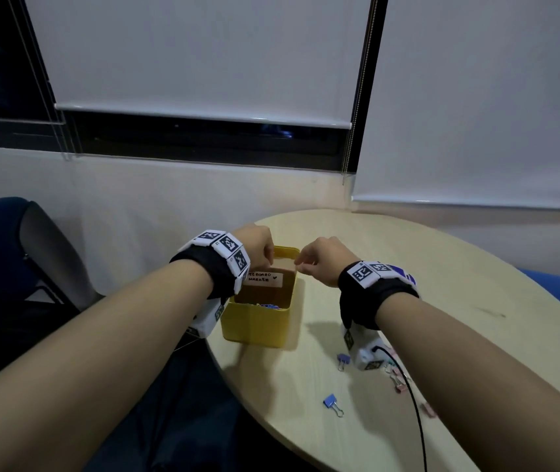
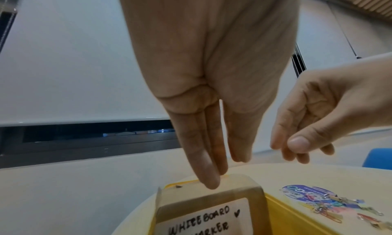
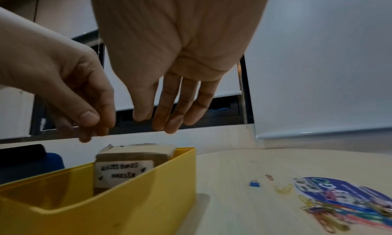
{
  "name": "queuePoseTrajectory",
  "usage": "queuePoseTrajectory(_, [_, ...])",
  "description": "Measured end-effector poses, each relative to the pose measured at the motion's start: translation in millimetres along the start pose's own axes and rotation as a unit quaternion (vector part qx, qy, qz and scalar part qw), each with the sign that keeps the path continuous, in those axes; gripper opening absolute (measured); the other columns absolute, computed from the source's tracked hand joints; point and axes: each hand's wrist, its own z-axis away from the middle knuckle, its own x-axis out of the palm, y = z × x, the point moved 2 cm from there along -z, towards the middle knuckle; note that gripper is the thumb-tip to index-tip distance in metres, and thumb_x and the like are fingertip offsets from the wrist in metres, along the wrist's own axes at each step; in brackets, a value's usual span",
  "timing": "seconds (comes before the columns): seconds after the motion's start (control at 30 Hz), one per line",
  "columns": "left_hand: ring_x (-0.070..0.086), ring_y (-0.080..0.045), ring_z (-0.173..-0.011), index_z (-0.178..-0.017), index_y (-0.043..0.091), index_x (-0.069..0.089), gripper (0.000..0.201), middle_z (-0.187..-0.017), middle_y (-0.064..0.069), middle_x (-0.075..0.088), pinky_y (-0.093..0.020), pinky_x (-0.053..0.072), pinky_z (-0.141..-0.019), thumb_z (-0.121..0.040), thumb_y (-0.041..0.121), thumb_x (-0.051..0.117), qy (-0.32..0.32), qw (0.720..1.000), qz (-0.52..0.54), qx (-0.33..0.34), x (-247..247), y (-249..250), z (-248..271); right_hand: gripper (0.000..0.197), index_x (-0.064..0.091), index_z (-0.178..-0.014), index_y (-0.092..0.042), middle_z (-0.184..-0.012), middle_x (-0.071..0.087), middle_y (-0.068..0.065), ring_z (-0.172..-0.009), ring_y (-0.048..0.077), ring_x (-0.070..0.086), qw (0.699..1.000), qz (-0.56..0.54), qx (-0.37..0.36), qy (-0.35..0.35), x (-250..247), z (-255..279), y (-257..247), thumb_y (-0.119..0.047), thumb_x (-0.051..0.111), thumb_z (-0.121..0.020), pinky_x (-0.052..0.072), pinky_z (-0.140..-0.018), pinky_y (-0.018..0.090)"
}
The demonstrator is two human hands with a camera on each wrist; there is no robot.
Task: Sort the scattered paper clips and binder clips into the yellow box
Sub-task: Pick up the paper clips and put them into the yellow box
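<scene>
From the head view, the yellow box (image 1: 258, 330) stands near the left edge of the round pale table (image 1: 442, 267). A brown cardboard insert (image 1: 265, 279) with a handwritten white label stands inside at its far end, and a few coloured clips show at the bottom of the box. The left hand (image 1: 258, 248) and the right hand (image 1: 319, 262) both hang over the far end of the box, fingers pointing down; whether either pinches something cannot be told here. Near the right forearm, a blue binder clip (image 1: 333, 403), a lilac binder clip (image 1: 343, 361) and pink binder clips (image 1: 398, 383) lie scattered on the table.

From the left wrist view, the left hand's fingers (image 2: 203, 154) hang straight and close together, tips just above or touching the insert's top edge; nothing is held. The right hand is to the right, its fingers loosely bent and empty.

From the right wrist view, the right hand's fingers (image 3: 178, 104) hang relaxed, slightly spread and empty above the box. To the right, a small blue binder clip (image 3: 254, 183) and a heap of coloured paper clips (image 3: 326, 216) lie beside a printed round sticker (image 3: 339, 193).
</scene>
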Motion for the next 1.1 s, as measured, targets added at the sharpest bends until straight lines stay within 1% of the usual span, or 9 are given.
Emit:
queuePoseTrajectory(0.23, [0.067, -0.024, -0.07, -0.09, 0.008, 0.074, 0.014, -0.065, -0.001, 0.061, -0.033, 0.057, -0.073, -0.088, 0.01, 0.061, 0.002, 0.998, 0.039, 0.046, 10, 58, -19, 0.019, 0.071, -0.102, -0.03, -0.102, 0.071, 0.002, -0.099, 0.024, 0.064, 0.992, 0.037, 0.112, 0.037, -26, 20, 69, -0.03, 0.06, -0.086, 0.052, -0.087, 0.036])
queuePoseTrajectory(0.4, [0.054, -0.014, -0.045, -0.093, 0.003, 0.072, 0.017, -0.061, -0.003, 0.059, -0.028, 0.053, -0.064, -0.09, 0.01, 0.056, -0.027, 0.995, 0.055, 0.078, 33, 114, -42, 0.023, 0.071, -0.102, -0.028, -0.112, 0.066, 0.007, -0.096, 0.031, 0.064, 0.976, 0.07, 0.198, 0.049, -43, 41, 128, -0.023, 0.057, -0.085, 0.051, -0.079, 0.033])
queuePoseTrajectory(0.57, [0.055, -0.028, -0.06, -0.085, 0.009, 0.069, 0.017, -0.064, -0.006, 0.055, -0.033, 0.053, -0.068, -0.091, 0.007, 0.053, -0.038, 0.995, 0.044, 0.086, 59, 151, -74, 0.021, 0.073, -0.102, -0.02, -0.102, 0.07, 0.008, -0.087, 0.03, 0.066, 0.971, 0.098, 0.217, 0.011, -33, 54, 168, -0.02, 0.057, -0.088, 0.056, -0.075, 0.036])
queuePoseTrajectory(0.7, [0.061, -0.033, -0.08, -0.103, 0.009, 0.068, 0.02, -0.096, -0.016, 0.06, -0.035, 0.052, -0.077, -0.092, 0.006, 0.052, -0.057, 0.995, 0.016, 0.084, 90, 167, -105, 0.022, 0.07, -0.106, -0.02, -0.108, 0.067, 0.008, -0.091, 0.03, 0.065, 0.97, 0.102, 0.221, -0.021, -15, 53, 196, -0.02, 0.055, -0.09, 0.056, -0.079, 0.037])
queuePoseTrajectory(0.73, [0.06, -0.03, -0.078, -0.104, 0.01, 0.067, 0.021, -0.098, -0.016, 0.061, -0.035, 0.05, -0.076, -0.092, 0.004, 0.051, -0.063, 0.994, 0.0, 0.084, 98, 170, -113, 0.023, 0.07, -0.107, -0.019, -0.109, 0.067, 0.008, -0.091, 0.03, 0.066, 0.97, 0.102, 0.219, -0.033, -10, 50, 202, -0.018, 0.055, -0.09, 0.056, -0.078, 0.036])
queuePoseTrajectory(0.8, [0.051, -0.027, -0.072, -0.105, 0.012, 0.064, 0.023, -0.085, -0.012, 0.058, -0.032, 0.043, -0.069, -0.093, 0.001, 0.047, -0.078, 0.993, -0.03, 0.079, 114, 175, -127, 0.027, 0.069, -0.112, -0.019, -0.113, 0.066, 0.01, -0.094, 0.03, 0.066, 0.971, 0.093, 0.209, -0.067, 2, 43, 213, -0.014, 0.054, -0.091, 0.056, -0.08, 0.036])
queuePoseTrajectory(0.9, [0.046, -0.025, -0.067, -0.089, 0.009, 0.055, 0.017, -0.069, -0.007, 0.043, -0.031, 0.036, -0.062, -0.09, -0.004, 0.043, -0.112, 0.989, -0.073, 0.063, 133, 178, -145, 0.035, 0.062, -0.124, -0.019, -0.126, 0.06, 0.01, -0.106, 0.029, 0.062, 0.972, 0.092, 0.185, -0.11, 17, 28, 224, -0.012, 0.05, -0.092, 0.053, -0.091, 0.038])
queuePoseTrajectory(1.0, [0.055, -0.029, -0.086, -0.111, 0.009, 0.058, 0.027, -0.087, -0.012, 0.055, -0.032, 0.041, -0.069, -0.089, -0.002, 0.047, -0.14, 0.985, -0.087, 0.06, 145, 177, -163, 0.038, 0.057, -0.13, -0.016, -0.131, 0.057, 0.009, -0.116, 0.028, 0.057, 0.973, 0.112, 0.152, -0.132, 28, 11, 231, -0.009, 0.048, -0.094, 0.05, -0.095, 0.04])
queuePoseTrajectory(1.1, [0.058, -0.033, -0.108, -0.124, 0.008, 0.056, 0.036, -0.114, -0.014, 0.062, -0.038, 0.049, -0.086, -0.089, 0.003, 0.05, -0.132, 0.986, -0.079, 0.066, 153, 177, -178, 0.031, 0.059, -0.123, -0.012, -0.125, 0.059, 0.01, -0.11, 0.029, 0.06, 0.971, 0.141, 0.129, -0.146, 38, -3, 235, -0.01, 0.049, -0.094, 0.053, -0.089, 0.039])
